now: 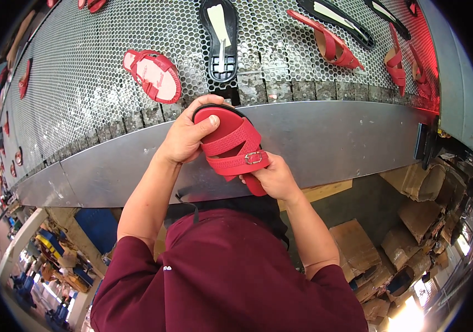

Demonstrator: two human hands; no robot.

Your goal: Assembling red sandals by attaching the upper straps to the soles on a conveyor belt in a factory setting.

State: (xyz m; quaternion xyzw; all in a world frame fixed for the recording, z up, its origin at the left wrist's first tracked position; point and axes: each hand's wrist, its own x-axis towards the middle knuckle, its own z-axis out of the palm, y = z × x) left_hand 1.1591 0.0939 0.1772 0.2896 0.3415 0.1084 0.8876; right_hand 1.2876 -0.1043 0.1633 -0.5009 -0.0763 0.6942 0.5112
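Both forearms rise from the near edge, bent inward and meeting over the metal ledge point(330, 138). The right hand point(272, 178) grips the near end of a red sandal point(231, 146) from below, fingers curled shut around it. The left hand point(186, 135) clasps the far end, thumb pressed on the insole. Beyond, on the perforated conveyor belt point(81, 83), lie a red strapped sandal point(153, 74) to the left and a black sole point(221, 39) farther off.

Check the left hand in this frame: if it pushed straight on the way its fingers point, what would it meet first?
The left hand grips the toe end of the red sandal, fingers aimed up and rightward. Straight on, it would probably first reach the black sole lying on the perforated conveyor belt; depth is uncertain.
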